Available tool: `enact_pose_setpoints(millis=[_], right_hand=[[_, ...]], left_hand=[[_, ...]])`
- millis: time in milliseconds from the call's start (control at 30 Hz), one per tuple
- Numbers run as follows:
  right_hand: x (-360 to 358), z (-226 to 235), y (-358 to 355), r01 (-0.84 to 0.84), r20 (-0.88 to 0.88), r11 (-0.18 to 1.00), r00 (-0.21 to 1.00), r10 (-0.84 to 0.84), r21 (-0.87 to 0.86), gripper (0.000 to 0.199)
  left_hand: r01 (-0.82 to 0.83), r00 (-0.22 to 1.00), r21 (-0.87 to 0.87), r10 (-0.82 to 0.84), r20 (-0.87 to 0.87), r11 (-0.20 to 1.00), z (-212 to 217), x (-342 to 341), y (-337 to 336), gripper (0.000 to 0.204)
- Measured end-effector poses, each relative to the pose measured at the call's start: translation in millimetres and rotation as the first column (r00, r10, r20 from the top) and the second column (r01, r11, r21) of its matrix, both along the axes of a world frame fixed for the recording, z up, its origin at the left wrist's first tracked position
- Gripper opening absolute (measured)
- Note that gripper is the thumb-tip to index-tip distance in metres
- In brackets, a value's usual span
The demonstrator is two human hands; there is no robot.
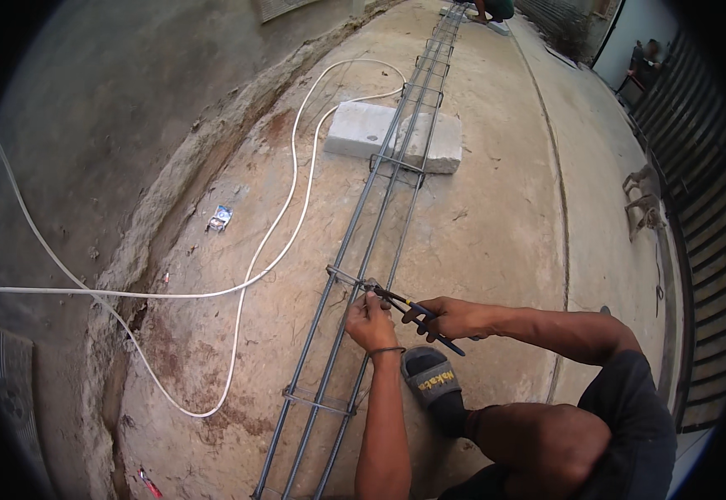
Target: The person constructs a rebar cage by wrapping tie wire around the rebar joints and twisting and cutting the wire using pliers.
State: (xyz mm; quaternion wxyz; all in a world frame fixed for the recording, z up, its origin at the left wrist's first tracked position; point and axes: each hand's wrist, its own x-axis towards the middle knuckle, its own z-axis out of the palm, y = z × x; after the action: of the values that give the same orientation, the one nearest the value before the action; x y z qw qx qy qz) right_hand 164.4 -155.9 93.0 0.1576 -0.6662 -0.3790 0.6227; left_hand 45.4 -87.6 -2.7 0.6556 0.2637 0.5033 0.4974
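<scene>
A long rebar cage (366,250) of thin steel bars and square stirrups runs away from me over the ground. My right hand (446,319) is closed round the blue and dark handles of a pair of pliers (403,301). The jaws reach a bar where a stirrup (344,274) crosses it. Beside the jaws, my left hand (369,323) has thumb and fingers pinched together at the same crossing. Whatever is between those fingers is too small to make out. Near the cage rests my sandalled foot (434,379).
Pale blocks (363,127) prop the cage farther off. A white hose (300,196) loops over the ground on the left, near a crumpled packet (220,218). Another person (496,10) crouches at the far end. On the right are an animal (644,198) and a barred gate (708,217).
</scene>
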Motion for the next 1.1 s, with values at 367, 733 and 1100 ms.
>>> enact_pose_setpoints(millis=[367, 733, 1100], right_hand=[[-11.0, -13.1, -7.4, 0.158, 0.042, 0.986, 0.987, -0.156, -0.054, 0.046], [-18.6, -44.5, -9.9, 0.100, 0.175, 0.987, 0.982, -0.077, -0.129, 0.067], [-24.5, -64.1, -8.5, 0.243, 0.194, 0.964, 0.956, -0.220, -0.105, 0.054]], left_hand=[[0.031, 0.999, 0.011, -0.031, -0.008, 0.999, -4.4, -5.7, -2.5, 0.013], [0.247, 0.718, 0.252, -0.002, -0.696, 0.936, 20.5, -10.6, -13.8, 0.015], [0.275, 0.687, 0.214, -0.036, -0.725, 0.937, 9.8, -15.9, -11.4, 0.014]])
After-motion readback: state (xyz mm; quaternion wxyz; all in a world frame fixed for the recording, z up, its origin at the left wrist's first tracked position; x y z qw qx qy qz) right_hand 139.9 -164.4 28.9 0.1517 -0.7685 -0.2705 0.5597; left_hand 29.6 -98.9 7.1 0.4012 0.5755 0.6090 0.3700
